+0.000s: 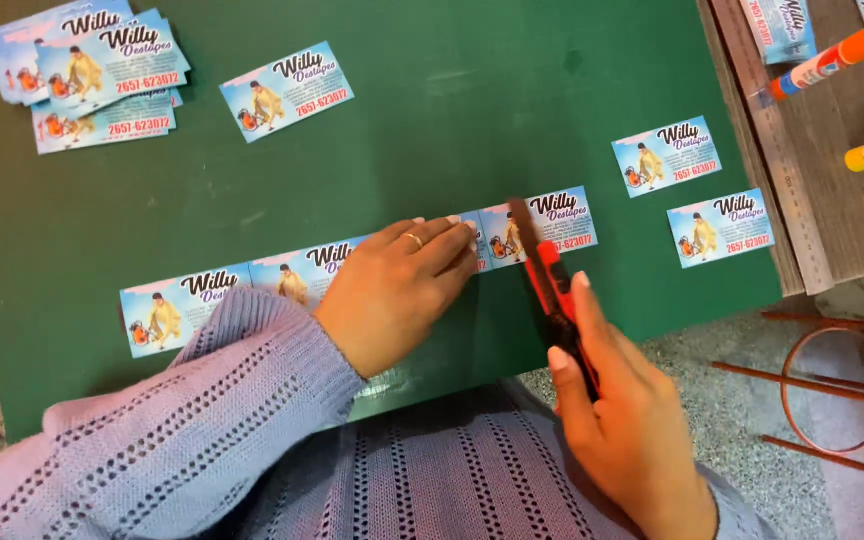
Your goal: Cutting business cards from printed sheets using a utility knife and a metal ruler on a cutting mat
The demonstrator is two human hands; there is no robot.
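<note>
The left hand (397, 290) lies flat, fingers spread, pressing on a long printed paper strip of blue cards (252, 285) on the green cutting mat (452, 110) on the bench. Just right of its fingertips, the right hand (622, 420) is closed around a red and black utility knife (552, 285), whose tip seems to touch the strip between two cards. Two cut cards (694, 195) lie further right, and a stack of cards (92, 75) lies far left.

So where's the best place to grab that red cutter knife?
By its red and black handle, from the near end, probably. On the red cutter the thin blade end points away, over the strip of printed cards. The right hand wraps the handle that way, while the left hand presses the strip flat.
</note>
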